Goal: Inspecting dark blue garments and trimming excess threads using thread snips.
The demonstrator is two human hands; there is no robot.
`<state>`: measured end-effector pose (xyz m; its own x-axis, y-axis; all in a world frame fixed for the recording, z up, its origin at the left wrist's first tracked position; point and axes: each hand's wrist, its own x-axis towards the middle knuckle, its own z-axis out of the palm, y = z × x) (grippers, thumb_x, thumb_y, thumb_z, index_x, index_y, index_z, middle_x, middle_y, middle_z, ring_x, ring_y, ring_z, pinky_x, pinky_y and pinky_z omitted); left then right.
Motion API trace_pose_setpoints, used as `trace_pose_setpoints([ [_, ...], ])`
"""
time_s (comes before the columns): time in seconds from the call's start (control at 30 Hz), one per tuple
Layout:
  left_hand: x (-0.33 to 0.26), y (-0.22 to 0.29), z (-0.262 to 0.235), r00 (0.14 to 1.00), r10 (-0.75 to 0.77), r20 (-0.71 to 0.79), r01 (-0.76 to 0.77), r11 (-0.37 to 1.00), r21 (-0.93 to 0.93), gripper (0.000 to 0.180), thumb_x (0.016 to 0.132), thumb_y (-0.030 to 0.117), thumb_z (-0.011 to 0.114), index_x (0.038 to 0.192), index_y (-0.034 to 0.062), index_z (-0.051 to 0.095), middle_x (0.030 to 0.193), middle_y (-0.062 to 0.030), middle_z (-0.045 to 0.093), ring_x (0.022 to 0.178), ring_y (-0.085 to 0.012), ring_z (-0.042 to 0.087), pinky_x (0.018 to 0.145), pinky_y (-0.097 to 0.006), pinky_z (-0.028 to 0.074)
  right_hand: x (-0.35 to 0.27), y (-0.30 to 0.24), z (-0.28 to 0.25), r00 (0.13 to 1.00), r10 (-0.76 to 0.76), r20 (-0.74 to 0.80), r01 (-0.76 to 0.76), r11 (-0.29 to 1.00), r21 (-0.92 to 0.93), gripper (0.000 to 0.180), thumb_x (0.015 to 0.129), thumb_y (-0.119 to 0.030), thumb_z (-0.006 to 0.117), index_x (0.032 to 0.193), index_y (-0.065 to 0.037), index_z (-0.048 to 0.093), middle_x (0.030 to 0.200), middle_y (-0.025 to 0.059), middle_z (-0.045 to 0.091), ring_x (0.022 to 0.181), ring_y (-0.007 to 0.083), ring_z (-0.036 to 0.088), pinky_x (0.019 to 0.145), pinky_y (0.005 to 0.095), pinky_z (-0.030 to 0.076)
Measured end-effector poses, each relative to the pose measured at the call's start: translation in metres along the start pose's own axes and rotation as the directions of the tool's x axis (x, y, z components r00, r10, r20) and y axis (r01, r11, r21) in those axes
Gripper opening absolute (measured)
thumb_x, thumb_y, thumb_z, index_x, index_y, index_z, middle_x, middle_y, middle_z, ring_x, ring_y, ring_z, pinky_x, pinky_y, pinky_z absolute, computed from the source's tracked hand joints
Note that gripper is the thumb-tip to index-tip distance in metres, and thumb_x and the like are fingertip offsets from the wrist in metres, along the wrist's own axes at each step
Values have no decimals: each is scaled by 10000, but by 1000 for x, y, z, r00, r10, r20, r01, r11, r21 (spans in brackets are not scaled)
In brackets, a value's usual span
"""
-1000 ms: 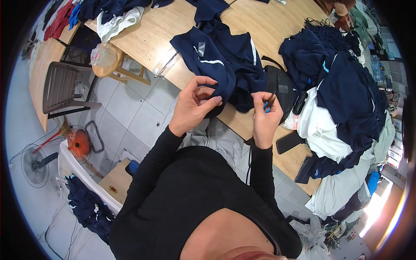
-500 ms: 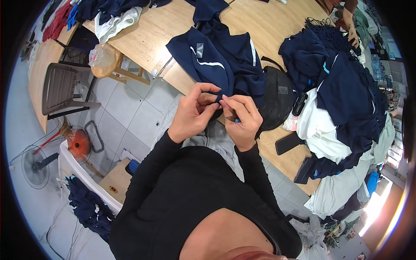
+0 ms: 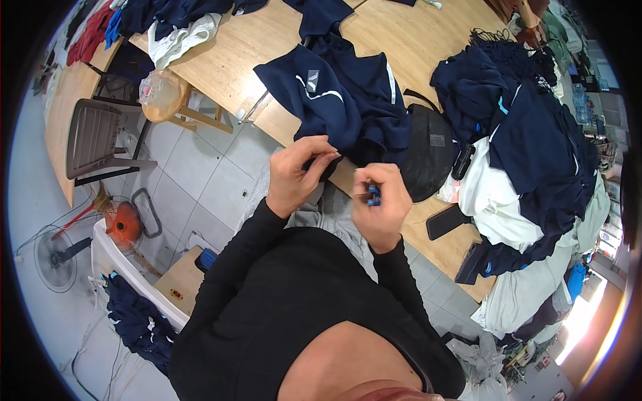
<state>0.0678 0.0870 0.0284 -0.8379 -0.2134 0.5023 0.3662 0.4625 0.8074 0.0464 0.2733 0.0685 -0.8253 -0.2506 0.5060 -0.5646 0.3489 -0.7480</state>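
I see the left hand [image 3: 299, 175] pinching the hem of the navy garment [image 3: 348, 100], which hangs off the near edge of the wooden surface [image 3: 414, 40]. Right hand [image 3: 382, 204] is closed around a small blue tool [image 3: 373, 195], just beside the hem. Black bag [image 3: 428, 160] sits right behind the garment.

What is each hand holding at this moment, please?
Left hand: closed, pinching the navy garment edge.
Right hand: closed around a small blue tool.
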Motion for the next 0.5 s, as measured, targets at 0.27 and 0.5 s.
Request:
trace_pose_setpoints([
  [0.27,-15,-7,-7,882,-407,238,464,656,-596,57,1106,-44,652,1158,-34,634,1381,-143,615,1141,-144,679,1135,-461,622,-14,33,-3,967,253,40,-251,966,-59,289,1110,-189,670,1273,34,584,1063,150,697,847,246,700,806,360,564],
  [0.5,-22,-11,-10,873,-398,281,483,634,-603,50,1107,-17,669,1143,-24,636,1447,-153,604,1181,-121,647,1138,-420,608,-5,16,13,999,0,54,7,990,-138,329,931,-148,913,1096,12,678,958,150,752,760,322,759,650,390,573],
])
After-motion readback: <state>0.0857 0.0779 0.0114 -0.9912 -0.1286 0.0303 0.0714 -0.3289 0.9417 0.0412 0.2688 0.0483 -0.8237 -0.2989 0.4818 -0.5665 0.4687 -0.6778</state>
